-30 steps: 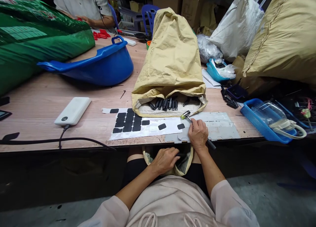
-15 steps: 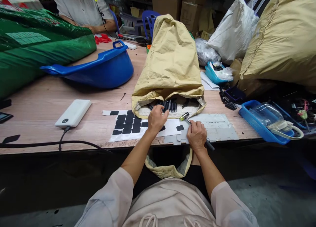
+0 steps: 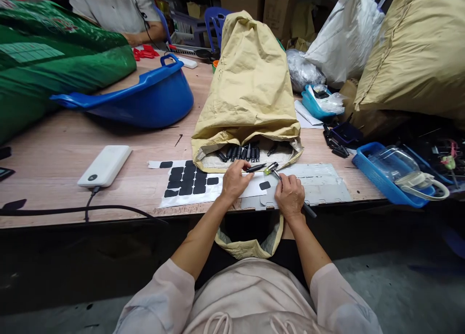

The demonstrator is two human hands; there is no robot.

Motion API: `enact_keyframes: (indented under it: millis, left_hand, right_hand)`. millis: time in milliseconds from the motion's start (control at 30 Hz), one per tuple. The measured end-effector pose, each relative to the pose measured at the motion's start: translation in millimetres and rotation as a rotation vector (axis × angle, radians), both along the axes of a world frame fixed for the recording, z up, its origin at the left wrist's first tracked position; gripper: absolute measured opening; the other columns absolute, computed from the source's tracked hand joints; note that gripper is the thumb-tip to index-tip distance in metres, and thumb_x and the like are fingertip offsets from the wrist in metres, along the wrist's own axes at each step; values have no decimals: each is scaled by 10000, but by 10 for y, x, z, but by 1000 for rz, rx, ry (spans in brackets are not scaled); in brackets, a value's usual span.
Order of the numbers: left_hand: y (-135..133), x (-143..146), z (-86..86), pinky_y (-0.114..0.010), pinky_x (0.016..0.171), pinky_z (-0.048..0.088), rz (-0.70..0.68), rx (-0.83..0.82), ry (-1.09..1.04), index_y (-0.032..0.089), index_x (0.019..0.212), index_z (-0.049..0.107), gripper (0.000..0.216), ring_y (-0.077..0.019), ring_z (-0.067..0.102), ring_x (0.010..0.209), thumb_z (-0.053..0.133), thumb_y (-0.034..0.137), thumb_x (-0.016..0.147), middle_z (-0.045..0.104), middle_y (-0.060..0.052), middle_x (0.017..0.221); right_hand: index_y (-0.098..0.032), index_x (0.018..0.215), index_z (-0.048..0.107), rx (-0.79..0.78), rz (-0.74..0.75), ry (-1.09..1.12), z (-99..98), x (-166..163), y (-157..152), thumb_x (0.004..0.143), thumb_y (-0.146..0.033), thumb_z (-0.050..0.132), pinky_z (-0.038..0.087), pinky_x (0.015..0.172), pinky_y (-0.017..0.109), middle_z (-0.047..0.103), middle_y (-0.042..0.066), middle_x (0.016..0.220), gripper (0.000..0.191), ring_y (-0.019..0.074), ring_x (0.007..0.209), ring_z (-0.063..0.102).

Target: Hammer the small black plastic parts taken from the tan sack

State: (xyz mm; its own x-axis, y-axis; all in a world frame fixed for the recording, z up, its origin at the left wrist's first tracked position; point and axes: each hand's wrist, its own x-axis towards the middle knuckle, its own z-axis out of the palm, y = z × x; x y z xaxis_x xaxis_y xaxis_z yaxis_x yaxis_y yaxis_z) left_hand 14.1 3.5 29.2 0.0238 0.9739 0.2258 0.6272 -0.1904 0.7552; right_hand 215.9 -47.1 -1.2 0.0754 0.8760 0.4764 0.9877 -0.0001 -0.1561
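My left hand pinches a slim black pen-shaped piece, its tip pointing right toward the hammer head. In my right hand is a small hammer with a yellow face, its dark handle end sticking out below the fist. Just beyond my hands, the mouth of a tan sack lies open, with several similar black pieces inside. Under the hands are a grey flat board and a white sheet with rounded black stickers. One black sticker lies apart, between the hands.
A white power bank with a cable lies left, below a blue basin and a green sack. At right stand a blue tray and a big tan sack. Another person's arm rests across the table.
My left hand has drawn back from the sack's mouth, slightly right and nearer, with a black piece now in its fingers. The right hand stays in place with the hammer.
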Motion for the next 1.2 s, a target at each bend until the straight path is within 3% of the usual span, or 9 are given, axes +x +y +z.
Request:
enact_keyframes:
  millis: [233,633,800,933,1033,1200]
  left_hand:
    - [-197,104,-221,-347,884,513,-113,-106,-44,226,883,647,194,-211,625,944,775,135,770,693,-7,946]
    - [-187,86,-220,-364,906,494,-176,-54,76,239,939,705,140,-222,617,939,783,248,823,701,-14,926]
    - [-171,82,-238,-360,902,495,-173,-61,75,239,961,732,135,-227,620,957,766,233,830,697,-20,937]
    - [-164,87,-253,-363,903,493,-171,-65,71,239,971,748,131,-230,618,970,758,236,840,697,-23,941]
    - [-164,93,-250,-367,903,493,-163,-72,71,239,980,754,141,-232,619,970,763,235,839,693,-24,929]
    - [-167,104,-238,-364,897,493,-161,-67,71,238,975,755,146,-230,621,970,779,222,832,686,-20,921]
  right_hand:
    - [-209,1223,704,-8,-6,2,6,6,1,978,-205,511,331,752,355,613,94,984,312,249,928,483]
    - [-220,1224,713,-26,4,39,-7,56,31,983,-212,532,368,772,342,625,90,981,301,243,929,510]
    - [-209,1261,714,4,81,253,95,157,-7,1026,-246,466,474,834,329,676,93,1017,344,229,954,608]
    - [-191,1294,700,36,243,433,235,110,-193,1053,-304,441,531,901,332,720,109,1091,371,217,1003,673]
    - [-194,1307,700,-8,320,471,305,25,-325,1051,-292,467,543,920,325,736,101,1086,360,207,1008,693]
    - [-219,1329,698,-41,322,430,302,-49,-395,1059,-279,449,540,930,322,737,89,1085,372,205,1017,693]
